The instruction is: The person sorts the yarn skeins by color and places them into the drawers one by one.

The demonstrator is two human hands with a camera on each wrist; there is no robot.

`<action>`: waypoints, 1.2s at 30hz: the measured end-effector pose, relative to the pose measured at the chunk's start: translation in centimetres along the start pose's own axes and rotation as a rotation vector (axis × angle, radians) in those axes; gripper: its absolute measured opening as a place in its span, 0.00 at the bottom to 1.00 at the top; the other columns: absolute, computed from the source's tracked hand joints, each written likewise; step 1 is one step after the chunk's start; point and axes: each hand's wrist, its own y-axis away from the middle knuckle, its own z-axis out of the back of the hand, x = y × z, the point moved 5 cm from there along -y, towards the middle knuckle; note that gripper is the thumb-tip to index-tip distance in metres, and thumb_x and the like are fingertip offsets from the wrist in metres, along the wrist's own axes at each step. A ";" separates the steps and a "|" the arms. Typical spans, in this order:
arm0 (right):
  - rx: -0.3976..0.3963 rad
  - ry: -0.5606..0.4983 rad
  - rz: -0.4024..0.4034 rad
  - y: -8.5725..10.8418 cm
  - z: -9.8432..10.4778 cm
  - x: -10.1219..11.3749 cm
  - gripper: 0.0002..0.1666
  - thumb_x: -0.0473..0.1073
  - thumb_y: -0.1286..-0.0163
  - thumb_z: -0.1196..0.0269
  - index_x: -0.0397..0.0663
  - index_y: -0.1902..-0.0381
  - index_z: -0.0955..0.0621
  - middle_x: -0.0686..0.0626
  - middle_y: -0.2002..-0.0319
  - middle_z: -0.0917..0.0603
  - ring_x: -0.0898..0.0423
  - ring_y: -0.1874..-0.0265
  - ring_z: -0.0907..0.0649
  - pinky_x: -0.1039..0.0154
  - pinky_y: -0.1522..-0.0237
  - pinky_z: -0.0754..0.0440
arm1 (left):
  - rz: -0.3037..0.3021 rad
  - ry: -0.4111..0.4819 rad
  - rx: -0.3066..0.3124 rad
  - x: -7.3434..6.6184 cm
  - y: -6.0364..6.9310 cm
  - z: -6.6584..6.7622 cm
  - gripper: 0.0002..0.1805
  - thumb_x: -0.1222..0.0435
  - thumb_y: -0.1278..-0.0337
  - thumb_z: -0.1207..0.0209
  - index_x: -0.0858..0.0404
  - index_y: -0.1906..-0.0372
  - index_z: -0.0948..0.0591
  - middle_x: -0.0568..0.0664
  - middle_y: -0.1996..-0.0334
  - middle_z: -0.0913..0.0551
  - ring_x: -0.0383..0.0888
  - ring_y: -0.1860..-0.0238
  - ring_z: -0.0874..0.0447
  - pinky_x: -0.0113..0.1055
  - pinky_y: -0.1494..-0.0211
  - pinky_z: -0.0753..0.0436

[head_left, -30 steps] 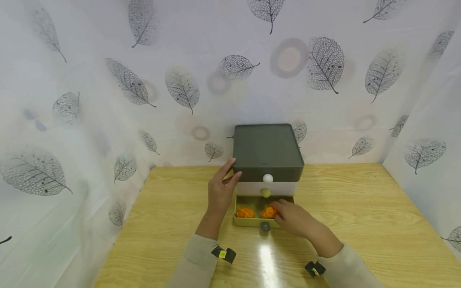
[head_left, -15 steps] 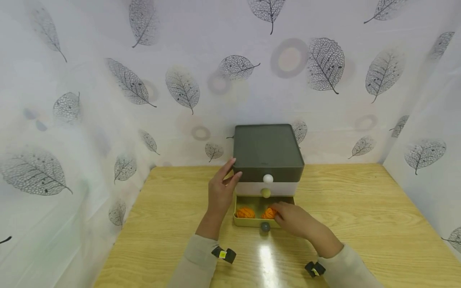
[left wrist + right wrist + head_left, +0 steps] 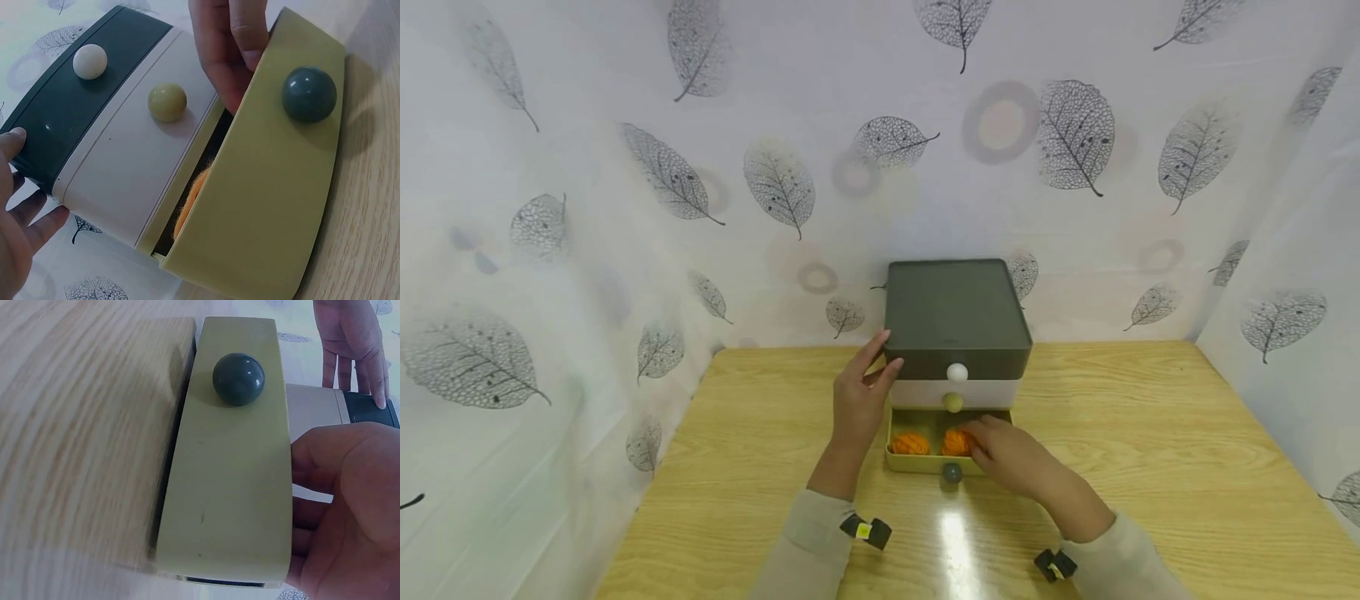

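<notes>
A small chest of drawers (image 3: 957,304) has dark green, white and yellow-green tiers. Its bottom yellow-green drawer (image 3: 269,175) is pulled out. Two orange yarn bundles lie inside: one yarn bundle (image 3: 910,443) at the left, another yarn bundle (image 3: 955,442) towards the right. My right hand (image 3: 1011,454) reaches into the drawer and pinches the right bundle; its fingertips are hidden behind the drawer front in the right wrist view. My left hand (image 3: 859,400) steadies the chest's left side, with the thumb (image 3: 14,140) on the dark green front and straight fingers along the side.
Round knobs stick out from the fronts: a white knob (image 3: 957,372), a yellow-green knob (image 3: 953,402) and a dark grey knob (image 3: 952,473). The chest stands on a wooden table (image 3: 760,433), before a leaf-patterned curtain (image 3: 820,75).
The right yarn bundle has shifted slightly left and altered its shape under my right fingers. My left hand stays in place on the chest.
</notes>
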 end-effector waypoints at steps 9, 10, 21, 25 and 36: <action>-0.113 0.015 0.057 0.2 0.1 0.0 0.16 0.37 0.28 0.37 0.40 0.45 0.18 0.46 0.50 0.16 0.51 0.51 0.16 0.53 0.50 0.14 | -0.007 -0.014 0.002 -3.1 0.1 0.3 0.26 0.71 0.37 0.36 0.65 0.34 0.22 0.58 0.33 0.22 0.56 0.35 0.20 0.44 0.44 0.13; -0.120 0.021 0.062 0.2 0.1 0.0 0.16 0.37 0.28 0.37 0.40 0.45 0.17 0.45 0.50 0.15 0.51 0.51 0.16 0.53 0.49 0.14 | -0.007 -0.016 0.002 -2.7 0.1 0.3 0.26 0.71 0.37 0.36 0.65 0.34 0.22 0.58 0.33 0.22 0.56 0.35 0.20 0.44 0.44 0.13; -0.144 0.016 0.039 0.5 -0.1 -0.3 0.17 0.39 0.29 0.36 0.40 0.45 0.17 0.46 0.51 0.15 0.51 0.53 0.15 0.52 0.51 0.13 | -0.024 -0.039 0.050 -0.3 0.2 0.3 0.29 0.64 0.35 0.36 0.52 0.29 0.26 0.48 0.30 0.25 0.51 0.33 0.22 0.42 0.41 0.14; -0.192 -0.028 0.051 0.8 0.1 -0.4 0.18 0.37 0.30 0.36 0.40 0.43 0.18 0.44 0.46 0.17 0.48 0.47 0.16 0.49 0.45 0.15 | 0.040 -0.090 0.117 -0.4 0.8 0.4 0.35 0.57 0.32 0.38 0.46 0.23 0.35 0.45 0.26 0.30 0.50 0.30 0.25 0.44 0.35 0.17; -0.342 -0.109 0.041 2.4 0.9 -1.5 0.18 0.34 0.31 0.35 0.44 0.44 0.18 0.47 0.45 0.18 0.47 0.44 0.18 0.47 0.45 0.16 | 0.201 -0.149 0.207 0.3 2.8 0.9 0.51 0.54 0.44 0.28 0.47 0.20 0.45 0.41 0.22 0.38 0.44 0.23 0.37 0.44 0.25 0.26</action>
